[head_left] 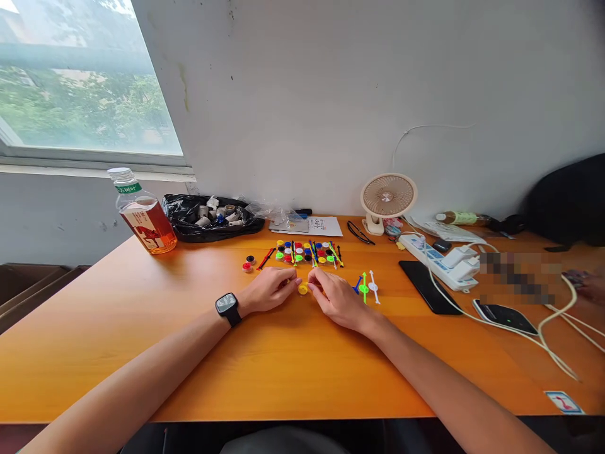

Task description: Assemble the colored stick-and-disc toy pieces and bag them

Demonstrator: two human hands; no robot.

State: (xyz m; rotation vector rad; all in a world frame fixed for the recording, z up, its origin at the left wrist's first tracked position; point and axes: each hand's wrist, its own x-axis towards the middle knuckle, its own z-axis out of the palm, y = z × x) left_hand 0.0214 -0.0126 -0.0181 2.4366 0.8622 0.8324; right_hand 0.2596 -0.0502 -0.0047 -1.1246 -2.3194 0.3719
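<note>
A small yellow round plastic piece (pixel 303 289) sits between the fingertips of both hands, low over the wooden table. My left hand (pixel 270 290), with a black watch on its wrist, is curled, thumb and forefinger closed at the piece's left edge. From the other side, my right hand (pixel 336 297) pinches at its right edge. Beyond the hands lie rows of coloured round pieces (pixel 287 251) with thin arrow-shaped strips among them. Right of my right hand are a green arrow spinner (pixel 363 288), a white one (pixel 374 287) and a partly hidden blue one (pixel 358 284).
A red round piece (pixel 247 268) and red and black strips (pixel 266 259) lie at left. Farther back are a drink bottle (pixel 147 217), a black bag (pixel 189 232) and a fan (pixel 388 197). A power strip (pixel 432 260), cables and a black tablet-like slab (pixel 425 287) occupy the right.
</note>
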